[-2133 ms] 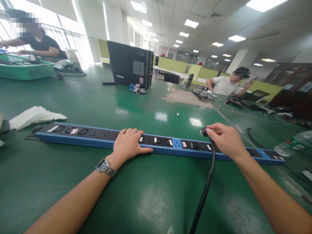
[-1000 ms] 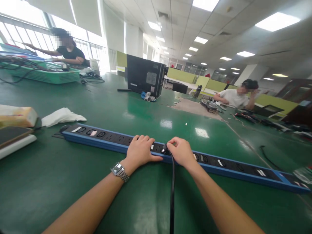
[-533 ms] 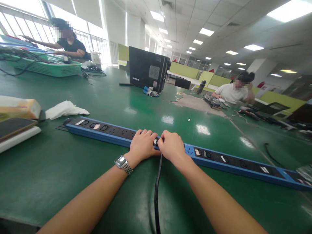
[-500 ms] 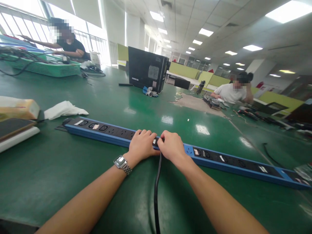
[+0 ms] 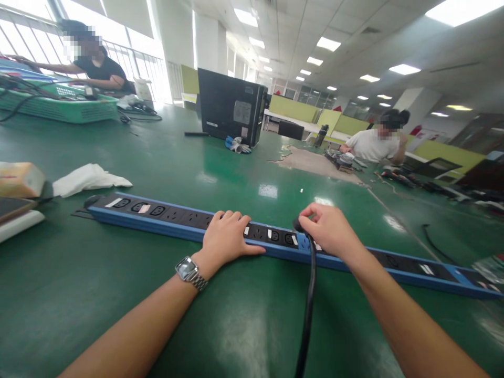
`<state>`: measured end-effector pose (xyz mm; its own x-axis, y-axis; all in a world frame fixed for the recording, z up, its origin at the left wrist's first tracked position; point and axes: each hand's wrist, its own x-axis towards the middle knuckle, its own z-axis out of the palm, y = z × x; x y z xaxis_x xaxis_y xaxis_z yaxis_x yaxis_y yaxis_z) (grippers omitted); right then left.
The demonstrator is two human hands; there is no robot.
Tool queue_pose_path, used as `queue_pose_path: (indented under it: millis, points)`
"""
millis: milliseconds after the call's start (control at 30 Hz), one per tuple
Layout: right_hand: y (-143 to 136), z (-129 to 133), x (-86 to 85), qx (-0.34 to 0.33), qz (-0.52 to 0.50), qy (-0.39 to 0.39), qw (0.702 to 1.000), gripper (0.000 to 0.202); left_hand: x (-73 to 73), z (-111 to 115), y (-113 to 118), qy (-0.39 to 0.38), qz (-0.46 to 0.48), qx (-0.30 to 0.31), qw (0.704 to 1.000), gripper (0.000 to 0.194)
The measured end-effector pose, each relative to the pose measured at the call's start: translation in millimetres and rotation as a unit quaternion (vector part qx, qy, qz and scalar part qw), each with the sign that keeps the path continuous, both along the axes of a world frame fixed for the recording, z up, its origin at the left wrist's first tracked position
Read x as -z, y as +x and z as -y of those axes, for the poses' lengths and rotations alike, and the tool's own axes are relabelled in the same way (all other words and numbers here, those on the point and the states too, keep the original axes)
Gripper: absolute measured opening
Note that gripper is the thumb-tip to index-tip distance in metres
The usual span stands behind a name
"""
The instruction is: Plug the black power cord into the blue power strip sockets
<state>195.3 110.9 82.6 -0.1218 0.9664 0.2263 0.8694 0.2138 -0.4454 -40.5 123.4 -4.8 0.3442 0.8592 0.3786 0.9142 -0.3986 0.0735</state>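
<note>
A long blue and black power strip (image 5: pixel 157 229) lies across the table in front of me, its top lined with sockets and a few white labels. My left hand (image 5: pixel 225 236) is wrapped over the strip left of its middle, fingers on the far side and thumb along the near side. My right hand (image 5: pixel 331 231) pinches a black plug (image 5: pixel 298 224) above the strip, close to a blue socket section (image 5: pixel 303 242). From the plug a thick black cord (image 5: pixel 309 304) hangs toward me. The plug's prongs cannot be made out.
A black computer case (image 5: pixel 228 107) stands at the back with gloves (image 5: pixel 237 145) beside it. Green basket (image 5: pixel 90 110) with cables, back left; crumpled white tissue (image 5: pixel 90 178), left. Two people sit farther off, one at left, one at right. Loose cable (image 5: pixel 435 244) lies right.
My right hand has moved right along the strip with the plug and cord, away from my left hand. Sockets between the hands now show. My left hand keeps its place on the strip.
</note>
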Motion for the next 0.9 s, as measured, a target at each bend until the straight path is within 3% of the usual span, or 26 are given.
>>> queue_pose_path:
  millis: [100, 167, 400, 600, 667, 733, 833, 900]
  points:
    - [38, 4, 30.4, 0.017, -0.021, -0.044, 0.999, 0.024, 0.0, -1, -1, -0.002, 0.0, 0.002, 1.0, 0.077]
    - [47, 5, 40.7, 0.022, -0.023, -0.044, 0.999, 0.025, -0.1, -1, -1, -0.001, -0.001, 0.002, 1.0, 0.077]
    - [37, 7, 25.8, 0.01, 0.067, -0.047, 0.997, 0.018, -1.6, -2, -1, -0.007, -0.008, 0.005, 1.0, 0.078]
    - [20, 13, 35.6, 0.021, 0.156, -0.018, 0.987, 0.023, -2.7, -3, -1, -0.005, -0.018, 0.003, 1.0, 0.075]
    - [19, 15, 28.2, 0.026, 0.156, -0.005, 0.987, 0.022, -3.4, -3, -2, -0.005, -0.018, 0.001, 1.0, 0.076]
    - [33, 19, 12.3, 0.045, 0.086, 0.028, 0.995, 0.022, -3.7, -2, -2, -0.006, -0.017, 0.002, 1.0, 0.077]
    - [81, 32, -11.1, 0.114, -0.036, 0.073, 0.99, 0.031, -3.5, -2, -2, -0.005, -0.014, 0.005, 1.0, 0.077]
    - [117, 41, -13.7, 0.122, -0.023, 0.052, 0.991, 0.034, -3.0, -3, -2, -0.004, -0.012, 0.005, 1.0, 0.078]
